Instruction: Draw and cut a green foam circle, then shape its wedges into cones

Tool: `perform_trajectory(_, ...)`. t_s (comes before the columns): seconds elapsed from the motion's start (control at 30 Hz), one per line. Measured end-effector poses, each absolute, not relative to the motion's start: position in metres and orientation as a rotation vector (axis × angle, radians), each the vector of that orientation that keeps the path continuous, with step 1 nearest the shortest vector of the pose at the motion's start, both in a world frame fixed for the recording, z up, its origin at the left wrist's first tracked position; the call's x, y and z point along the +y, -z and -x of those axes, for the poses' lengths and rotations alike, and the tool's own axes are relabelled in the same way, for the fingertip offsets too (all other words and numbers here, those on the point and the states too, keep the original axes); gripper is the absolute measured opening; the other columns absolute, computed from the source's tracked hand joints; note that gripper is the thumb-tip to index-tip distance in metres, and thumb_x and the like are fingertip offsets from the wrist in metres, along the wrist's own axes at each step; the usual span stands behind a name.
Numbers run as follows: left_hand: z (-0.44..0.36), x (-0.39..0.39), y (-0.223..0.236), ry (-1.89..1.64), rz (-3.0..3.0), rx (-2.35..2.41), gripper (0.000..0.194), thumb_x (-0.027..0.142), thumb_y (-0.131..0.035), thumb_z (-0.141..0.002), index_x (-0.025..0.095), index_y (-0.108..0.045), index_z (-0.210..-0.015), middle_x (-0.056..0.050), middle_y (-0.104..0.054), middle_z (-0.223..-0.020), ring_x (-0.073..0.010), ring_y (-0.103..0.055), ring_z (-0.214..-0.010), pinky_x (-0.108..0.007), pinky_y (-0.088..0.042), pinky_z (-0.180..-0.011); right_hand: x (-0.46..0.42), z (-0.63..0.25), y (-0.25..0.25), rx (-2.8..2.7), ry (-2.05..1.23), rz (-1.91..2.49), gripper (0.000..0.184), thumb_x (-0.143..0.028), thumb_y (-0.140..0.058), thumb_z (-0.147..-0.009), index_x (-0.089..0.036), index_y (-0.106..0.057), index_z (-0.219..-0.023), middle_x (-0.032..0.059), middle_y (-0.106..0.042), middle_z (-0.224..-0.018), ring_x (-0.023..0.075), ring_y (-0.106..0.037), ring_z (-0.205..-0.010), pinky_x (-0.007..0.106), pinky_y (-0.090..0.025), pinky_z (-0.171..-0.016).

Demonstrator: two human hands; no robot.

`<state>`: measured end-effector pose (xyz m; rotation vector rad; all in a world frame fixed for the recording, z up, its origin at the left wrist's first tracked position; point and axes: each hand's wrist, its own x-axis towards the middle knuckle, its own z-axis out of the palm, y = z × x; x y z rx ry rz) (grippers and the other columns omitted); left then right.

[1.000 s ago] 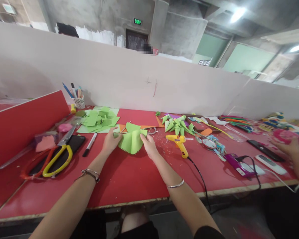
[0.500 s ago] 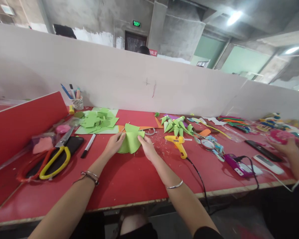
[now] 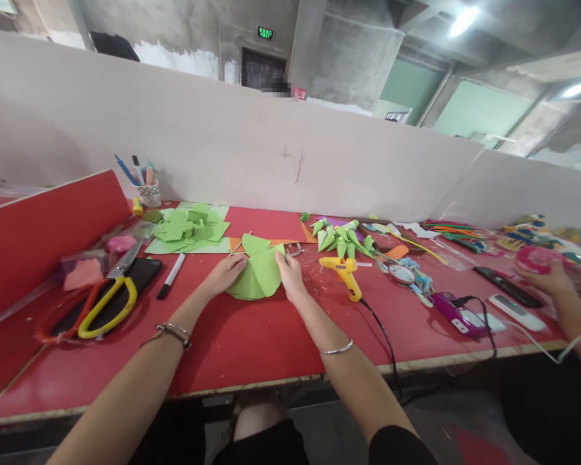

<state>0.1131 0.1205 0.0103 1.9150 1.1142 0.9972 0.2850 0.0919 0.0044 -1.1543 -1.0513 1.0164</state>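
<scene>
A round piece of light green paper (image 3: 257, 276) with creases and a slit-like opening at its top is stretched between my hands above the red table (image 3: 232, 349). My left hand (image 3: 226, 274) pinches its left edge, and a thin stick pokes out above those fingers; whether they hold it is unclear. On the right edge, my right hand (image 3: 290, 274) is closed with the thumb on the near face. Behind the paper lie orange paper and a roll of clear tape (image 3: 294, 249). To the right of my right hand rests a yellow glue gun (image 3: 343, 274).
Big scissors (image 3: 107, 307) lie on a black phone at the left, beside a marker (image 3: 171, 276). Green paper pieces (image 3: 191, 229) and green paper cones (image 3: 341, 239) sit farther back. A purple power strip (image 3: 458, 315) and another person's hand (image 3: 552, 281) holding something pink are at right.
My right hand has shifted slightly right and turned, and the paper's right part now stands up flatter and wider. The view has tilted a little. The other person's hand has moved slightly.
</scene>
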Motion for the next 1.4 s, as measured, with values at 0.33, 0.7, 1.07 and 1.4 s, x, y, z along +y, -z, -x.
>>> perform_trajectory(0.33,-0.110,0.121,-0.009,-1.047,-1.946,1.276,0.027,0.041,-0.040,-0.075,0.020,-0.049,-0.060,0.002,-0.048,-0.057,-0.0151,-0.044,-0.060,-0.023,-0.032,-0.055,0.094,-0.282,-0.001,-1.107,-1.049,1.118,0.037,-0.046,-0.054,-0.069,-0.014,-0.063,-0.082,0.0040,-0.063,-0.076,0.0185,-0.056,-0.076,0.028,-0.043,-0.068)
perform_trajectory(0.7,-0.113,0.117,-0.011,-1.001,-1.850,1.256,0.044,0.053,-0.044,-0.071,0.017,-0.041,-0.046,0.005,-0.033,-0.044,-0.0086,-0.030,-0.045,-0.021,-0.021,-0.042,0.094,-0.284,-0.001,-1.113,-1.065,1.125,0.038,-0.051,-0.054,-0.068,-0.015,-0.061,-0.079,0.0032,-0.062,-0.072,0.0175,-0.055,-0.070,0.027,-0.044,-0.062)
perform_trajectory(1.07,-0.111,0.117,-0.013,-1.056,-1.740,1.221,0.041,0.052,-0.045,-0.070,0.016,-0.047,-0.051,0.003,-0.041,-0.047,-0.0093,-0.035,-0.047,-0.020,-0.026,-0.042,0.093,-0.287,0.003,-1.314,-0.887,1.238,0.037,-0.051,-0.050,-0.072,-0.018,-0.048,-0.058,-0.0027,-0.040,-0.051,0.0109,-0.036,-0.051,0.024,-0.031,-0.050)
perform_trajectory(1.4,-0.109,0.119,-0.014,-1.052,-1.701,1.230,0.039,0.050,-0.049,-0.067,0.017,-0.042,-0.047,0.005,-0.035,-0.045,-0.0079,-0.031,-0.045,-0.021,-0.022,-0.043,0.096,-0.289,0.006,-1.364,-0.829,1.240,0.037,-0.048,-0.047,-0.074,-0.019,-0.036,-0.055,-0.0043,-0.030,-0.052,0.0086,-0.026,-0.049,0.023,-0.022,-0.047)
